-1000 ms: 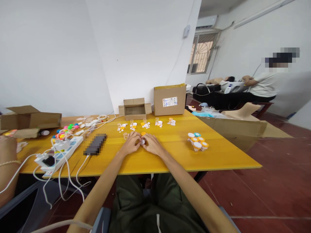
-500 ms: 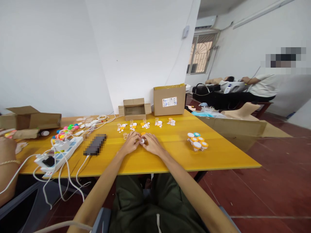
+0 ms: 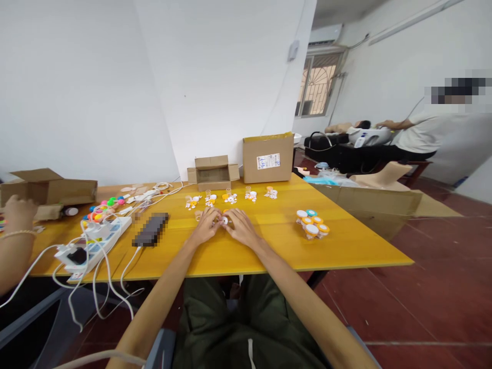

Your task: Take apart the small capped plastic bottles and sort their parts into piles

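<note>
Over the yellow table, my left hand and my right hand meet with bent fingers. Between their fingertips is a small white round part, held by both; its exact kind is too small to make out. Just beyond my left fingers stands a clear plastic cup. An orange piece lies partly hidden behind my right fingers. Farther back sit several small heaps of white and orange parts, with clear cups beside them. To my right is a cluster of clear containers with white, orange and teal lids.
A small open carton and a larger closed box stand at the back. On the left lie a phone, a power strip with cables and colourful balls. Another person's hand is at far left; someone sits at far right.
My hands stay almost in place, with the white part turned slightly between the fingertips. At the far left, the other person's hand has risen toward the open carton.
</note>
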`<state>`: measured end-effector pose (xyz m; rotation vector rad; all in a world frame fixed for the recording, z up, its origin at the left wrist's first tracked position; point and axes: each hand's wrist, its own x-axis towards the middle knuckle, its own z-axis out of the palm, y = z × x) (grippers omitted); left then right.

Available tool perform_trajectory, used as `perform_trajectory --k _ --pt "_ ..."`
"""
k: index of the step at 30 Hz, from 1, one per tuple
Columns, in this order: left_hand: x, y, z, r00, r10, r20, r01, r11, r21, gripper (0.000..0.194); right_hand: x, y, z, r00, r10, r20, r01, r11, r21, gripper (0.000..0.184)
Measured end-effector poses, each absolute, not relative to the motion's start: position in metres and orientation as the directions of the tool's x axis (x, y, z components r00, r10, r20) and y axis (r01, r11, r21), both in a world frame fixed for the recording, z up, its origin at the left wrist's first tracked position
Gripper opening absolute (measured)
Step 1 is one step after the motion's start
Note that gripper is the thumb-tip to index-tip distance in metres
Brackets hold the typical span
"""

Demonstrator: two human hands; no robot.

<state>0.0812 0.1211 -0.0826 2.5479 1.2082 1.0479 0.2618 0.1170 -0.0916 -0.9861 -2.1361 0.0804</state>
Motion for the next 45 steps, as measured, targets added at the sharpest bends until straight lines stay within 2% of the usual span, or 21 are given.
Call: perform_trajectory --k 12,17,22,29,36,45 --pt "0.082 0.119 -0.080 0.427 0.726 0.539 0.639 -0.664 0.389 0.010 0.261 0.115 -0.091 -0.405 0.667 0.625 0.637 0.697 -0.331 0.012" --pt "0.081 0.121 -0.082 0.404 0.723 0.560 0.681 -0.647 0.343 0.011 0.262 0.116 -0.089 -0.273 0.754 0.598 0.749 0.556 -0.359 0.011" --pt "0.081 0.122 -0.087 0.496 0.711 0.498 0.684 -0.673 0.280 0.012 0.266 0.121 -0.091 -0.159 0.818 0.553 0.815 0.425 -0.394 0.010" --pt "0.080 0.123 -0.091 0.526 0.700 0.484 0.680 -0.687 0.254 0.011 0.265 0.127 -0.103 -0.113 0.868 0.483 0.857 0.331 -0.395 0.014" --pt "0.080 0.124 -0.091 0.528 0.695 0.487 0.679 -0.691 0.249 0.011 0.267 0.130 -0.107 -0.170 0.838 0.518 0.826 0.408 -0.389 0.014" --pt "0.080 0.125 -0.090 0.499 0.702 0.507 0.656 -0.689 0.308 0.015 0.262 0.125 -0.103 -0.369 0.681 0.633 0.670 0.667 -0.326 0.011"
